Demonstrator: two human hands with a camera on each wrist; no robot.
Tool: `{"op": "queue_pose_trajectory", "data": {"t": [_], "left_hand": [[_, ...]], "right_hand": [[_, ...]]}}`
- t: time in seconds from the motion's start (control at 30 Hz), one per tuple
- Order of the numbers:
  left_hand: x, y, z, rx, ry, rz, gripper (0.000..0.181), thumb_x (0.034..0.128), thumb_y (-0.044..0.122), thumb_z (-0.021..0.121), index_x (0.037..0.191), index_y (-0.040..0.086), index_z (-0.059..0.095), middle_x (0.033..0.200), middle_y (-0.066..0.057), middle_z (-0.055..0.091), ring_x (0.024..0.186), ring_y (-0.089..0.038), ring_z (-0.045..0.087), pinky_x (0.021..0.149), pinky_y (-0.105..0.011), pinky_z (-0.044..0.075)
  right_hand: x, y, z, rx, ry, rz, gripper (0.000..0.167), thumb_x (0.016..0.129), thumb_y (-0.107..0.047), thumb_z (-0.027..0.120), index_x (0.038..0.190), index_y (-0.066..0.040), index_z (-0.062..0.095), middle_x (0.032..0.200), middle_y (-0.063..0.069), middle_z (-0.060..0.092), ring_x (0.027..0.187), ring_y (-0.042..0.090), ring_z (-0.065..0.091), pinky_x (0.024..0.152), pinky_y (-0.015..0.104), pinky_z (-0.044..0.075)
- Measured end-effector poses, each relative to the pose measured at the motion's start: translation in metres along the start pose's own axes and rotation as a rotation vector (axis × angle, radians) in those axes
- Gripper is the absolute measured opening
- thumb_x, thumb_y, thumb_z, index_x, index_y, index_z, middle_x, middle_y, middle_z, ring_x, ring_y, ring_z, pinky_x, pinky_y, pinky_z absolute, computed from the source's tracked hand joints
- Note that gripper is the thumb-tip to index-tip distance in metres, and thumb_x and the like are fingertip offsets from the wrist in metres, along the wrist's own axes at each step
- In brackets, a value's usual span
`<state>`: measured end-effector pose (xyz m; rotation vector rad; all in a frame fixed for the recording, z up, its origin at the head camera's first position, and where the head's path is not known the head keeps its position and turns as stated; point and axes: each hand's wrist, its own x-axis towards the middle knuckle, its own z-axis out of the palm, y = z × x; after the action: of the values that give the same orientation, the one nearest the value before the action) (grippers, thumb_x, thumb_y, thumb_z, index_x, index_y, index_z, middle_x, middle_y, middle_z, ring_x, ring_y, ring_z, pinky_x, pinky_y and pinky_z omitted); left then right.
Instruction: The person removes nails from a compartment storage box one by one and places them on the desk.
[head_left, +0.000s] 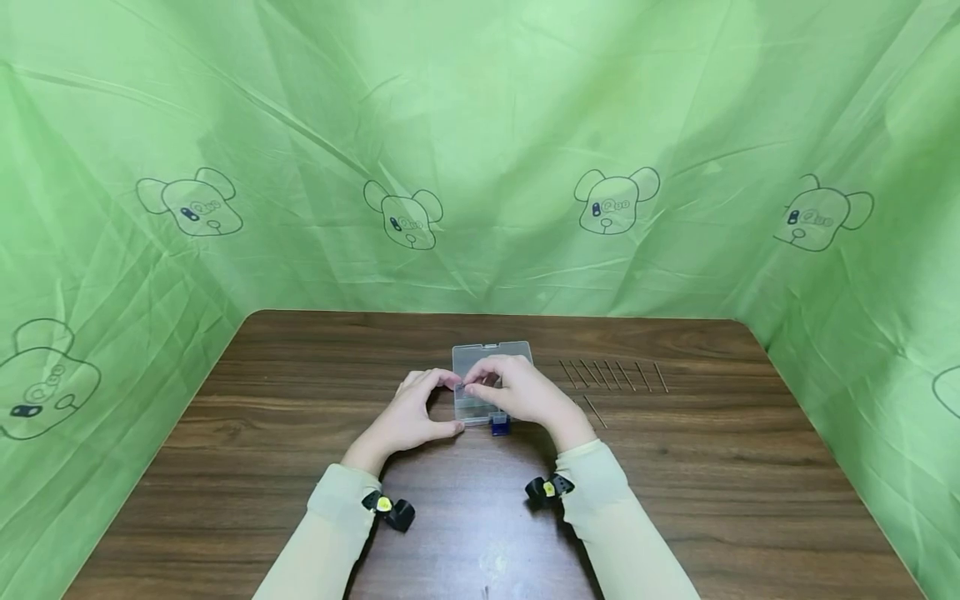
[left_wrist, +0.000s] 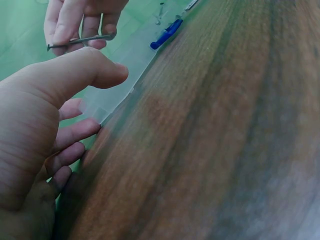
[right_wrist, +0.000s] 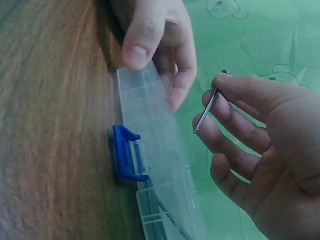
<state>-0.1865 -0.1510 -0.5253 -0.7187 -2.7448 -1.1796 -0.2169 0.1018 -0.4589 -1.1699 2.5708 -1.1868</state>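
A clear plastic compartment box [head_left: 472, 412] lies on the table, its blue latch [right_wrist: 121, 155] hanging at the front and its lid apparently folded back. My left hand [head_left: 408, 417] holds the box at its left end, thumb at the near corner and fingers at the far side. Over the box, my right hand [head_left: 525, 392] pinches a metal nail [right_wrist: 205, 111] between thumb and fingertips; the nail [left_wrist: 82, 40] is clear of the box in the left wrist view. Thin metal pieces [right_wrist: 172, 220] show through one compartment in the right wrist view.
To the right of the box, several nails [head_left: 606, 375] lie in a slanted row on the wooden table [head_left: 262, 417]. A separate nail [head_left: 596, 412] lies nearer, beside the right wrist. Green cloth [head_left: 480, 100] hangs behind the table and along both sides.
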Motion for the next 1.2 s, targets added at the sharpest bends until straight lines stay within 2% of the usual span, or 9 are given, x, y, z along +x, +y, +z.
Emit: {"op": "queue_pose_trajectory", "data": {"t": [0.2,0.37,0.53,0.8,1.03,1.2], "left_hand": [[0.000,0.000,0.000,-0.003,-0.006,-0.011,0.067,0.0796,0.035,0.097,0.138,0.022,0.066,0.132,0.008,0.069,0.129,-0.025,0.051,0.113,-0.054,0.035],[-0.003,-0.001,0.000,0.007,-0.011,-0.020,0.067,0.0808,0.036,0.096,0.138,0.020,0.065,0.128,0.009,0.069,0.128,-0.024,0.051,0.113,-0.056,0.035],[-0.005,-0.003,0.000,0.002,-0.002,-0.020,0.068,0.0792,0.033,0.096,0.138,0.018,0.065,0.127,0.006,0.070,0.126,-0.025,0.051,0.113,-0.057,0.034],[0.001,0.001,-0.001,-0.007,0.001,-0.013,0.067,0.0790,0.030,0.096,0.137,0.017,0.065,0.126,0.005,0.070,0.128,-0.027,0.052,0.114,-0.057,0.033],[0.001,0.003,-0.002,0.002,0.004,-0.002,0.067,0.0785,0.030,0.096,0.137,0.014,0.066,0.126,0.003,0.070,0.127,-0.029,0.053,0.114,-0.057,0.034],[0.000,0.003,-0.002,0.008,0.002,-0.004,0.068,0.0784,0.030,0.096,0.137,0.015,0.066,0.125,0.004,0.070,0.126,-0.028,0.053,0.113,-0.056,0.034]], "right_hand": [[-0.003,-0.006,-0.009,0.038,0.002,0.012,0.012,0.104,-0.014,0.073,0.114,-0.009,0.076,0.100,-0.004,0.073,0.094,0.012,0.067,0.083,0.035,0.058],[-0.010,-0.012,-0.020,0.045,0.020,0.061,0.012,0.105,-0.016,0.072,0.116,-0.012,0.075,0.102,-0.005,0.073,0.096,0.012,0.066,0.080,0.032,0.056],[-0.021,-0.015,-0.037,0.066,0.070,0.071,0.012,0.105,-0.017,0.072,0.116,-0.013,0.075,0.101,-0.007,0.073,0.096,0.012,0.067,0.081,0.032,0.056],[-0.053,-0.013,-0.071,0.030,0.142,0.100,0.014,0.102,-0.012,0.075,0.115,-0.007,0.075,0.097,-0.006,0.073,0.087,0.014,0.067,0.075,0.030,0.056],[-0.091,0.005,-0.089,-0.018,0.165,0.215,0.010,0.097,-0.012,0.080,0.107,-0.013,0.079,0.091,-0.009,0.073,0.084,0.013,0.067,0.072,0.028,0.054],[-0.112,0.024,-0.094,-0.005,0.211,0.297,0.011,0.097,-0.010,0.081,0.108,-0.010,0.079,0.091,-0.004,0.074,0.081,0.015,0.068,0.072,0.027,0.055]]}}
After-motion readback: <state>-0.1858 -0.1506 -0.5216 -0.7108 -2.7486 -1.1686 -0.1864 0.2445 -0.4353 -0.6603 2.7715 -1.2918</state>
